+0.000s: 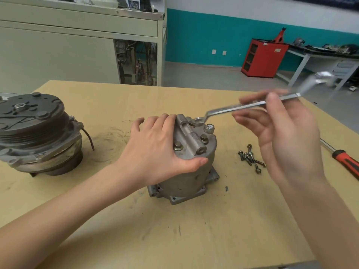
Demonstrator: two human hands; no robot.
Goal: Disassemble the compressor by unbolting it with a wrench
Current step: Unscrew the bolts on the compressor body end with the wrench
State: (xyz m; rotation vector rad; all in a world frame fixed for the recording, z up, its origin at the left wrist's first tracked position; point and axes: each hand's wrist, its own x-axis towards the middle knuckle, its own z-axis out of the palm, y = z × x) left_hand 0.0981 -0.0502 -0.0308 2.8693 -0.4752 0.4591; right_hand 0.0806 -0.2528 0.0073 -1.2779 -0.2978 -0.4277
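Note:
A grey metal compressor body (186,171) stands upright at the table's middle, its top cover holding several bolts (177,146). My left hand (155,150) lies flat over the cover's left side, thumb curled around the front edge. A long silver wrench (239,107) has its ring end on a bolt at the cover's far side and slants up to the right. My right hand (281,133) pinches the wrench shaft between thumb and fingers, the remaining fingers spread. The wrench's far end is blurred.
A clutch and pulley assembly (37,133) sits at the table's left. Several loose bolts (250,158) lie right of the compressor. A red-handled screwdriver (345,162) lies near the right table edge (330,125). Beige cabinet and red cabinet stand behind.

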